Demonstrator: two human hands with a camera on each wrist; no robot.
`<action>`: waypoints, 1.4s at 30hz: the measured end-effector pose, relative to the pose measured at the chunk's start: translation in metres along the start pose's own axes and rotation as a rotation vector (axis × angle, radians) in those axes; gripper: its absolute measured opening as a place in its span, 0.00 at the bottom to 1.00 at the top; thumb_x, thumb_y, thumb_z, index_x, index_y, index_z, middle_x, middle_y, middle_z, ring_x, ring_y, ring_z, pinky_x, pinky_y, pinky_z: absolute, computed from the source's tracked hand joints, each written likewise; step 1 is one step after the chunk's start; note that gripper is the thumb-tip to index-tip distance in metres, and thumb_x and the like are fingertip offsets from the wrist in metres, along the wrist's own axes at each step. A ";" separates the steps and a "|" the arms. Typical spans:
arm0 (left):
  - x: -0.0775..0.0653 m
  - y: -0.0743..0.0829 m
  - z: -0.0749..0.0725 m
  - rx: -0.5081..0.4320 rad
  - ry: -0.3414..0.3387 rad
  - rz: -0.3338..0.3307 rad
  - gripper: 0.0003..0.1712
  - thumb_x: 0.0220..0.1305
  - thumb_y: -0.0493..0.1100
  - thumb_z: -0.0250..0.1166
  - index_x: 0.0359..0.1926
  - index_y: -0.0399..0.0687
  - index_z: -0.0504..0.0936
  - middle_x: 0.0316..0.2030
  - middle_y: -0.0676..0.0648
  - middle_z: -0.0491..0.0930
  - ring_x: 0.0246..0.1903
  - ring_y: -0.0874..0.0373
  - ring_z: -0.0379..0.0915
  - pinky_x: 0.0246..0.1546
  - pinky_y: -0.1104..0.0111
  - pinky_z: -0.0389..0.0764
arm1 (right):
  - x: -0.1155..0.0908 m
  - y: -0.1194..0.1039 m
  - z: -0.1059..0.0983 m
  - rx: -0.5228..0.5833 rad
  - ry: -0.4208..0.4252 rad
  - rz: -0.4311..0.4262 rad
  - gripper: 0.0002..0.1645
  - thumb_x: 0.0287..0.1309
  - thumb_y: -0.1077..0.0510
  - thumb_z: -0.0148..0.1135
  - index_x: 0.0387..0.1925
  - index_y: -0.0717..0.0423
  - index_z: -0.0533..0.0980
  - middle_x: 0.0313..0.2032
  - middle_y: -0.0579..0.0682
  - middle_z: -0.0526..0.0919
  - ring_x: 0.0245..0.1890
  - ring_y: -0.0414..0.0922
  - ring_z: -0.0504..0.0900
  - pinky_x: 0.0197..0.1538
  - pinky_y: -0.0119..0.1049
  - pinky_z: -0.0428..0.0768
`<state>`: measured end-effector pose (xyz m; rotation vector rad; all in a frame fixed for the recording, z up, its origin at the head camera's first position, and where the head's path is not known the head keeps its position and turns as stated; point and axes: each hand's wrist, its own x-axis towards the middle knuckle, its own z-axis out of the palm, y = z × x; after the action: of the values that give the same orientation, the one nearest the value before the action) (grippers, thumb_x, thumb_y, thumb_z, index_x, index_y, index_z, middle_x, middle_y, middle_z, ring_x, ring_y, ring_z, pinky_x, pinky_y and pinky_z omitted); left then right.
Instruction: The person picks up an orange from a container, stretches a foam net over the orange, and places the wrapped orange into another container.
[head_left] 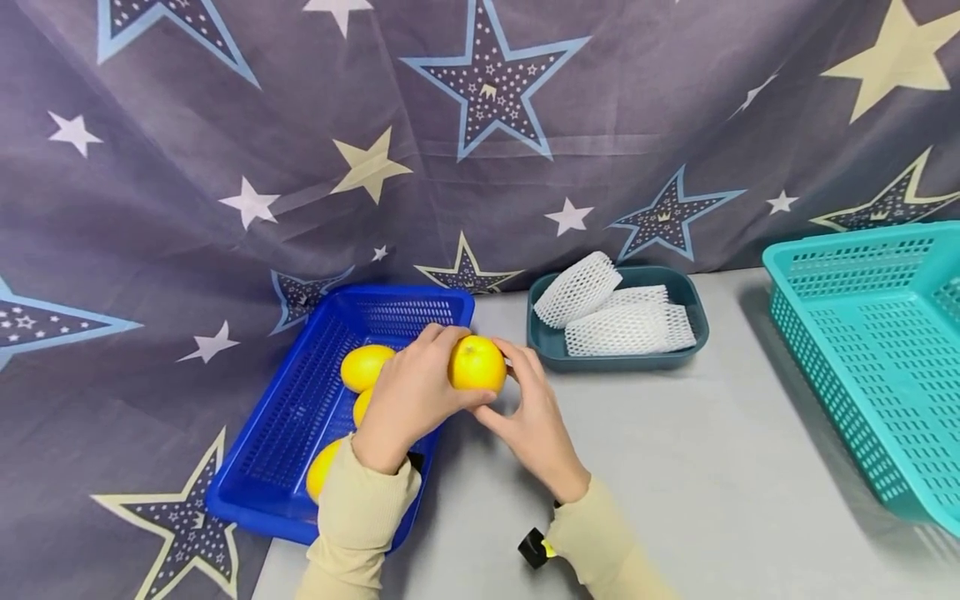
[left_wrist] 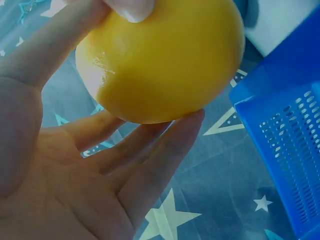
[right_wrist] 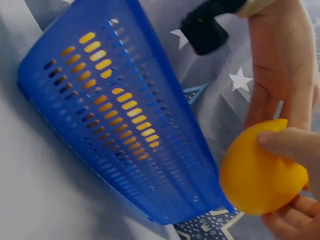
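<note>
Both hands hold one yellow lemon (head_left: 477,364) over the right edge of the blue basket (head_left: 258,522). My left hand (head_left: 416,392) grips it from the left, thumb low and fingers over the far side. From the right, my right hand (head_left: 536,425) pinches it between thumb and fingers. In the left wrist view, left fingertips (left_wrist: 192,120) touch the underside of the lemon (left_wrist: 165,65). The right wrist view shows the right thumb (right_wrist: 280,142) pressed on its side, near the pointed end. Several more lemons (head_left: 366,367) lie inside the basket, partly hidden by the left arm.
A dark teal tray (head_left: 622,363) with white foam net sleeves (head_left: 630,327) stands at the back, right of the hands. A large turquoise basket (head_left: 840,408) is at the far right. Behind the grey table (head_left: 675,483) hangs a star-patterned cloth (head_left: 637,100).
</note>
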<state>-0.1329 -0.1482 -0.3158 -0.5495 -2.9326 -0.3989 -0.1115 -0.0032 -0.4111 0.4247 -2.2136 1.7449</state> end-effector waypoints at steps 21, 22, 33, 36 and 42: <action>-0.004 0.034 0.011 -0.393 -0.016 -0.025 0.33 0.55 0.50 0.76 0.61 0.46 0.78 0.54 0.48 0.79 0.48 0.53 0.79 0.50 0.62 0.82 | 0.009 0.007 -0.079 -0.091 -0.167 -0.037 0.45 0.46 0.51 0.80 0.66 0.48 0.70 0.59 0.46 0.75 0.57 0.43 0.76 0.59 0.40 0.80; -0.004 0.036 0.015 -0.402 -0.014 -0.021 0.33 0.55 0.50 0.76 0.61 0.46 0.78 0.55 0.48 0.79 0.48 0.53 0.79 0.50 0.62 0.82 | 0.008 0.009 -0.082 -0.090 -0.177 -0.032 0.45 0.46 0.51 0.80 0.66 0.48 0.70 0.59 0.47 0.75 0.56 0.43 0.77 0.58 0.40 0.80; -0.004 0.045 0.056 -0.524 -0.073 -0.074 0.34 0.57 0.52 0.75 0.61 0.42 0.77 0.56 0.44 0.79 0.47 0.50 0.80 0.49 0.59 0.82 | -0.006 0.031 -0.110 -0.117 -0.291 0.042 0.46 0.46 0.50 0.80 0.66 0.53 0.69 0.59 0.48 0.74 0.56 0.47 0.79 0.57 0.41 0.80; -0.004 0.047 0.069 -0.560 -0.088 -0.081 0.35 0.56 0.52 0.75 0.61 0.40 0.77 0.55 0.43 0.79 0.46 0.50 0.80 0.49 0.60 0.83 | -0.011 0.036 -0.114 -0.144 -0.308 0.058 0.46 0.46 0.50 0.80 0.66 0.53 0.69 0.60 0.49 0.74 0.58 0.47 0.77 0.58 0.42 0.80; -0.003 0.050 0.091 -0.591 -0.098 -0.075 0.34 0.55 0.49 0.76 0.60 0.39 0.78 0.53 0.42 0.80 0.43 0.52 0.81 0.46 0.61 0.84 | -0.016 0.048 -0.120 -0.192 -0.332 0.078 0.46 0.44 0.54 0.81 0.64 0.56 0.70 0.58 0.51 0.75 0.56 0.48 0.78 0.57 0.44 0.80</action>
<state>-0.1190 -0.0786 -0.3919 -0.5274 -2.9048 -1.2999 -0.1103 0.1249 -0.4331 0.6281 -2.6324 1.5711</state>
